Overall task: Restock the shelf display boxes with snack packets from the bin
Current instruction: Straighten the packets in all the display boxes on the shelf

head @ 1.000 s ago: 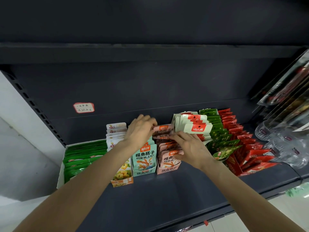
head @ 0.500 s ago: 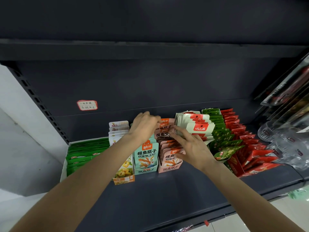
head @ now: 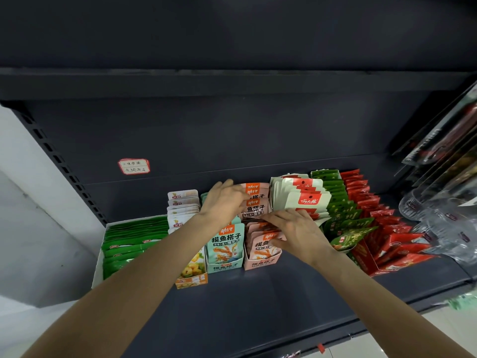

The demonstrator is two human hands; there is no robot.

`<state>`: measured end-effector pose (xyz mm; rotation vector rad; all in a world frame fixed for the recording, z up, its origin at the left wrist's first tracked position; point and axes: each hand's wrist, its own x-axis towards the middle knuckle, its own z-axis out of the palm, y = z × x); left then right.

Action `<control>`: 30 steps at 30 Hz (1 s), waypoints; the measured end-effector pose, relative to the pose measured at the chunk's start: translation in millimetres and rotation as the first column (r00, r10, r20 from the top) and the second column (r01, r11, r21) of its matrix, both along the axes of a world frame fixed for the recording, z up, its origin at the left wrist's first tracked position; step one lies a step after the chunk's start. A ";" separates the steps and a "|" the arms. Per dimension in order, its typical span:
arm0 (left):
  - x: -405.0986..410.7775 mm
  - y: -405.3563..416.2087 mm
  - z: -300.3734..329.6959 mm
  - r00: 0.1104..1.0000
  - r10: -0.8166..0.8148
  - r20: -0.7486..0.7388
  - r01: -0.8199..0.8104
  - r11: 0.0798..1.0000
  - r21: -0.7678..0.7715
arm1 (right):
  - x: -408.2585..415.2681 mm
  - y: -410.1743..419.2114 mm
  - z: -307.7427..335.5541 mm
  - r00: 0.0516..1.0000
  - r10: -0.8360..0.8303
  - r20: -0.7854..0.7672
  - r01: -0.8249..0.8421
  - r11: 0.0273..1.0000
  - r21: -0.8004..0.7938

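Both my hands work in the pink display box (head: 260, 263) in the middle of the dark shelf. My left hand (head: 224, 202) reaches over the teal box (head: 225, 264) and its fingers hold the upright pink snack packets (head: 255, 200) at the back of the pink box. My right hand (head: 296, 233) lies over the front pink packets, fingers pointing left into the gap between the front and back packets, thumb on a front packet. The bin is out of view.
Left of the teal box stand a yellow-orange box (head: 192, 276) of white packets and a white box (head: 99, 257) of green packets. To the right are white-and-red packets (head: 307, 200), green packets (head: 338, 208) and red packets (head: 382, 228). Clear-wrapped goods (head: 444, 161) hang at far right.
My left hand has pushed the back pink packets more upright. My right hand has slid up and left into the gap between the packets.
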<state>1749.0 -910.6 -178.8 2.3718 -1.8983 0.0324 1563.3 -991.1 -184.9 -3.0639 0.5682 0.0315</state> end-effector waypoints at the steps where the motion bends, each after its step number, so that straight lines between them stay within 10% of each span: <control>1: 0.2 -0.7 -2.0 1.000 0.016 -0.005 -0.016 1.000 0.002 | -0.1 -0.3 -0.1 1.000 0.003 -0.003 -0.003 1.000 0.004; 14: -5.5 -1.8 -8.2 0.995 0.083 -0.051 -0.086 0.995 -0.042 | -1.0 -1.1 -0.9 0.999 0.019 0.038 -0.018 1.000 -0.006; 20: -5.6 7.1 6.9 0.982 0.105 -0.159 -0.154 0.928 -0.340 | -3.2 0.1 -2.9 0.999 0.007 0.039 -0.006 0.999 -0.047; 30: -8.9 15.3 -6.7 0.971 0.066 -0.232 -0.108 0.979 -0.172 | 2.4 5.2 -0.9 0.998 -0.007 0.064 0.010 0.999 -0.044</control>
